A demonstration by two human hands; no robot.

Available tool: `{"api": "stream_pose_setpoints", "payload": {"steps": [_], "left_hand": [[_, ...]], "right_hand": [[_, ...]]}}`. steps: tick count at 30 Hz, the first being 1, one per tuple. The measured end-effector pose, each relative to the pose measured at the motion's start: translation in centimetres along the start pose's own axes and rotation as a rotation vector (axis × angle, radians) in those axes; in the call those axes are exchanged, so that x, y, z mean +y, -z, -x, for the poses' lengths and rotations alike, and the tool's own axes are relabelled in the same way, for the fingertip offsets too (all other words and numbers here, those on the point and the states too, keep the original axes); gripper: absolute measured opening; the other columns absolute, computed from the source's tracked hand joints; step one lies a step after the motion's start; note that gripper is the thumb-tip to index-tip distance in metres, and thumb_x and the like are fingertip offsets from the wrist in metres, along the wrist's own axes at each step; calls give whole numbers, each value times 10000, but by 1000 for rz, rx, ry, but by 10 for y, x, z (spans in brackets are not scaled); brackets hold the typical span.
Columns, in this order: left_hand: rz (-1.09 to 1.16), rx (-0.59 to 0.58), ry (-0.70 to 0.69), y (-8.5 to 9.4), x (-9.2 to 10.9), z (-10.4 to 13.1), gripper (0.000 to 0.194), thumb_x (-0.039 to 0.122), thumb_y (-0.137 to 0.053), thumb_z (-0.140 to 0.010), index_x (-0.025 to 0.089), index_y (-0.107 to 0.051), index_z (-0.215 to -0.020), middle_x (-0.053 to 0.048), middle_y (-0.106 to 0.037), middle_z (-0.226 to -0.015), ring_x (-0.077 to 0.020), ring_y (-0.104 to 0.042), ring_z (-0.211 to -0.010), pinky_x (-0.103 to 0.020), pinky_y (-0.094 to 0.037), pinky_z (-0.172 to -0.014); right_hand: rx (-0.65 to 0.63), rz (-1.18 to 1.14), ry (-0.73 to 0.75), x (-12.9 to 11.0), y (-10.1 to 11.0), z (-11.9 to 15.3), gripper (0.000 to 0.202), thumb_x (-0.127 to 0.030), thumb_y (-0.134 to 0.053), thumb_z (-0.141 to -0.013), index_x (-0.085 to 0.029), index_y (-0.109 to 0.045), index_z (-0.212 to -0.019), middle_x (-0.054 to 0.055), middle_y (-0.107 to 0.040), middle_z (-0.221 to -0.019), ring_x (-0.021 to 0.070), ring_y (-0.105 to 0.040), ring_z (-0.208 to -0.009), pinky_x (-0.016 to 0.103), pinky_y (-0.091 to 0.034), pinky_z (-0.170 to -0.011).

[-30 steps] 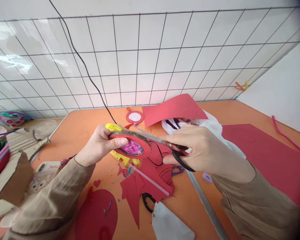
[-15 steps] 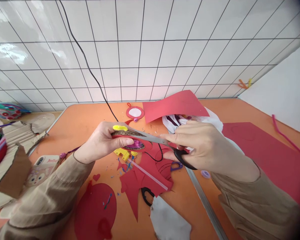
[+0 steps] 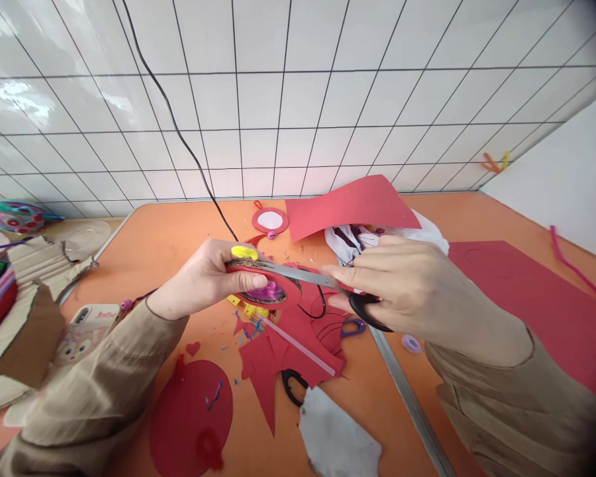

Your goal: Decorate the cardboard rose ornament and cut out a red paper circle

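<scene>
My left hand [image 3: 206, 278] is closed on a red cardboard craft piece [image 3: 243, 281] with a corrugated edge, a purple shiny part and a yellow blob [image 3: 244, 252] near the top. My right hand [image 3: 402, 285] grips black-handled scissors [image 3: 322, 278], whose blades point left and lie along the upper edge of the piece. Whether the blades are parted, I cannot tell. A thin black cord loops below the scissors. Under both hands lie red paper scraps [image 3: 298, 344] and a yellow glue gun [image 3: 251, 310] with a clear glue stick, partly hidden by the piece.
A red disc with a white centre [image 3: 270, 220] and a red sheet [image 3: 347, 209] lie at the back. Other scissors [image 3: 294, 387], a metal ruler [image 3: 410, 404] and a red paper circle [image 3: 191, 417] are nearer. Cardboard [image 3: 24, 331] and a phone [image 3: 87, 331] sit left.
The view has shifted slightly. My left hand has tilted the craft piece a little, so more of its purple part shows. The scissors stay along its edge.
</scene>
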State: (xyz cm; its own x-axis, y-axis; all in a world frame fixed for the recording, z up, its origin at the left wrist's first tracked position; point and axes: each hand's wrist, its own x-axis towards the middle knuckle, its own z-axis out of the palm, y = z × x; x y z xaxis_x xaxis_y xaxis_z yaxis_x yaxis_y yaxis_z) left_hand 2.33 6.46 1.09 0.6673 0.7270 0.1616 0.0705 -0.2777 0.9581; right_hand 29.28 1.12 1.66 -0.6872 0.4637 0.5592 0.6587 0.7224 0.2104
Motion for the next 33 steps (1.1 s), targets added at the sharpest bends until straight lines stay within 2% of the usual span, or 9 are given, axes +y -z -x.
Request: {"api": "stream_pose_setpoints", "payload": {"steps": [4, 11, 18, 21, 26, 30, 33], "left_hand": [[7, -17, 20, 1, -2, -1, 245, 346, -764, -792, 104, -770, -833, -78, -727, -761, -145, -660, -691, -220, -542, -615], [10, -21, 65, 1, -3, -2, 243, 345, -778, -775, 103, -757, -788, -66, -730, -749, -125, -653, -680, -189, -534, -618], [27, -28, 74, 1, -3, -4, 255, 350, -785, -763, 99, -741, -749, -59, -706, -730, -136, -648, -677, -208, -535, -621], [35, -25, 70, 1, -2, -4, 239, 335, -794, -755, 104, -736, -734, -41, -695, -708, -112, -626, -652, -185, -517, -608], [41, -40, 89, 3, -5, -3, 250, 353, -781, -768, 107, -748, -790, -54, -706, -745, -135, -647, -691, -213, -532, -639], [29, -49, 82, 4, -5, -3, 255, 358, -780, -769, 107, -741, -786, -62, -710, -752, -140, -651, -692, -217, -532, -637], [18, -52, 67, 4, -4, -3, 240, 344, -794, -754, 112, -731, -765, -60, -719, -745, -136, -652, -683, -205, -529, -624]], "right_hand": [[12, 22, 12, 1, -1, 1, 204, -254, -599, -918, -133, -742, -839, -43, -444, -499, 115, -314, -503, 296, -276, -546], [-16, 6, -13, 0, -1, 2, 202, -161, -585, -884, -132, -712, -729, -37, -449, -494, 111, -325, -493, 302, -251, -534], [-37, -18, -28, 0, -2, 4, 254, -146, -545, -880, -150, -646, -647, -30, -465, -484, 109, -342, -480, 304, -237, -528], [-59, -26, -15, 0, -2, 4, 276, -148, -531, -881, -160, -608, -616, -31, -475, -481, 103, -352, -473, 298, -240, -522], [-46, -24, 8, 0, 0, 2, 283, -133, -534, -881, -162, -588, -605, -35, -456, -481, 99, -359, -464, 295, -243, -507], [-43, -15, -4, 0, 0, 0, 314, -160, -515, -912, -168, -591, -608, -33, -426, -482, 106, -351, -472, 297, -249, -504], [-86, -19, -21, 0, 0, -1, 323, -212, -527, -925, -176, -586, -609, -33, -426, -483, 110, -359, -480, 300, -253, -511]]}}
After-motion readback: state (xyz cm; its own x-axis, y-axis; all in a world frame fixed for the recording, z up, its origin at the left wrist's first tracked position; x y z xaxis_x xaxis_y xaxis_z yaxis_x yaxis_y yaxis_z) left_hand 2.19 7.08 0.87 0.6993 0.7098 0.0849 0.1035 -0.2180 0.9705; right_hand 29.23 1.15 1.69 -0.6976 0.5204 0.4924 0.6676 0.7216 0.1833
